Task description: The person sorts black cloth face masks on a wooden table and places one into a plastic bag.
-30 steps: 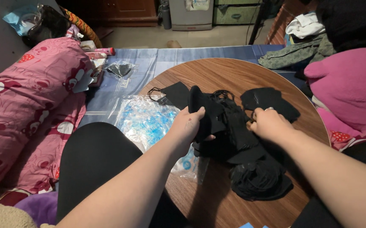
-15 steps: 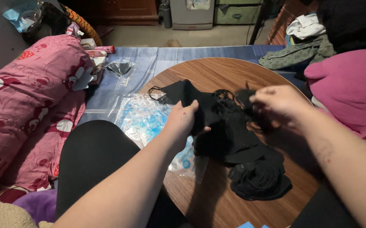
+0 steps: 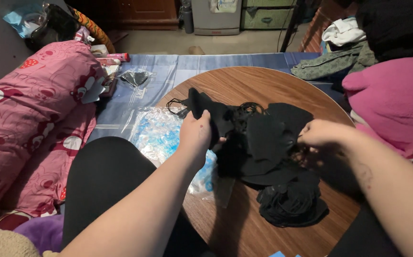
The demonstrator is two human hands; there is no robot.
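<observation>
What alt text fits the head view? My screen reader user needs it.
Two bare hands, left hand and right hand, grip black fabric masks heaped on a round wooden table. A clear plastic bag lies at its left edge.

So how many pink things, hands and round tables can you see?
Pink things: 2, the flowered pink bedding and the plain pink cloth
Hands: 2, left hand and right hand
Round wooden table: 1
Total: 5

A clear, blue-tinted plastic bag [image 3: 161, 135] lies flat at the round table's [image 3: 244, 85] left edge.
</observation>
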